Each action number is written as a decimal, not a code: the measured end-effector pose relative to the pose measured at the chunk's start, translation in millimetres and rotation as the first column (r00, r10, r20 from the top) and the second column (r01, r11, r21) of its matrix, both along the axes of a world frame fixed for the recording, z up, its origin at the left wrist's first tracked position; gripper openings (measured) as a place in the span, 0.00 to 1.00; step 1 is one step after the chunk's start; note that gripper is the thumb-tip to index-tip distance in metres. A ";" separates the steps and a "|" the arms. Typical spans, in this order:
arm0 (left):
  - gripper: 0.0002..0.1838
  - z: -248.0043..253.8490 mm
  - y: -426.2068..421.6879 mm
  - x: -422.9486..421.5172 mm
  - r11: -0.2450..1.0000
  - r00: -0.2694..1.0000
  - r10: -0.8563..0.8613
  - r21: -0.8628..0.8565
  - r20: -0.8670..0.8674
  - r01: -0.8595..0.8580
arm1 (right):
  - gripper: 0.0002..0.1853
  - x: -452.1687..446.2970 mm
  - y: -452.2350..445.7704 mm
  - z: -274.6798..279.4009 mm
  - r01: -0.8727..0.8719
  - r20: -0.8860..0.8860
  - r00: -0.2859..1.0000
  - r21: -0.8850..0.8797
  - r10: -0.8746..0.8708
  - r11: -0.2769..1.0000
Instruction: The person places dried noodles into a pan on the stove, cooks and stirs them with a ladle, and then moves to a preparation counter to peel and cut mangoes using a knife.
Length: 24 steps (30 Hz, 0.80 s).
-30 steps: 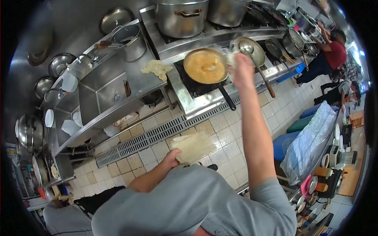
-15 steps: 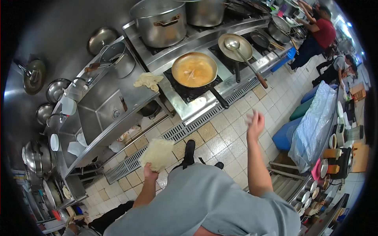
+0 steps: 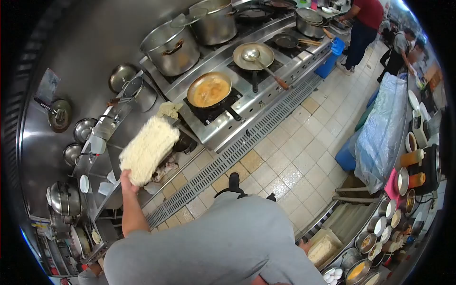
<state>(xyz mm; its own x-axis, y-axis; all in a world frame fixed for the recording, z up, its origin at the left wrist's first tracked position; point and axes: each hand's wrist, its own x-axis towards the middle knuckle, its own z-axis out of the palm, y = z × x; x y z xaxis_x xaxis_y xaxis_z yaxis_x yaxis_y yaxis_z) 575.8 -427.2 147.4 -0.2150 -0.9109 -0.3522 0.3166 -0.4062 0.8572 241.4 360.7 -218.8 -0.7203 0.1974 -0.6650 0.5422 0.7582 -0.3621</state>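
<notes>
The right hand (image 3: 305, 245) has moved to a tub (image 3: 335, 238) lower right of the frying pan (image 3: 203, 79), grip unclear; the left hand (image 3: 128, 183) clasps a pale slab (image 3: 148, 149), lower left.

stockpots (image 3: 170, 56), side by side | floor drain grate (image 3: 273, 120) | plastic sheet (image 3: 382, 135), rumpled

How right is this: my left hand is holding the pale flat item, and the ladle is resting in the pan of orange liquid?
The ladle is wrong: the head view shows it resting in the neighbouring pan, to the right of the pan of orange liquid. Your left hand does hold the pale flat item.
</notes>
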 end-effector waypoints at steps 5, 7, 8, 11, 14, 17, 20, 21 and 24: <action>0.33 54.5 -68.1 -109.1 0.978 0.995 -0.099 -0.181 0.021 0.101 | 0.22 1.5 141.8 -86.8 0.184 -0.107 0.975 -0.111 -0.196 0.977; 0.32 68.4 -91.2 -159.6 0.966 0.980 -0.191 -0.185 -0.046 0.180 | 0.19 -14.1 146.1 -52.2 0.447 -0.018 0.894 0.103 -0.448 0.888; 0.32 69.1 -102.3 -184.1 0.968 0.979 -0.202 -0.160 -0.038 0.194 | 0.18 -24.3 139.8 -47.1 0.526 0.005 0.844 0.183 -0.536 0.830; 0.31 48.9 -162.0 -238.6 0.943 0.952 -0.302 -0.160 -0.052 0.291 | 0.15 -63.2 116.6 -67.6 0.675 0.040 0.699 0.296 -0.714 0.676; 0.30 47.7 -187.9 -297.0 0.945 0.954 -0.276 -0.148 0.118 0.292 | 0.13 -128.7 46.9 -87.7 0.389 0.109 0.907 0.158 -0.408 0.908; 0.28 27.7 -229.0 -327.8 0.920 0.905 -0.352 -0.092 0.239 0.382 | 0.16 -208.3 -89.6 -51.0 -0.084 -0.159 0.987 -0.304 0.037 0.949; 0.22 -8.4 -282.2 -348.7 0.891 0.729 -0.366 -0.009 0.579 0.454 | 0.16 -267.6 -259.3 69.1 -0.352 -0.372 0.899 -0.299 0.231 0.887; 0.22 -8.2 -293.7 -355.0 0.891 0.728 -0.366 -0.007 0.579 0.454 | 0.17 -289.7 -298.1 87.5 -0.342 -0.395 0.900 -0.383 0.183 0.858; 0.21 -8.0 -307.4 -364.9 0.888 0.673 -0.341 -0.011 0.656 0.460 | 0.22 -334.8 -424.2 193.2 -0.178 -0.292 0.956 -0.660 -0.030 0.730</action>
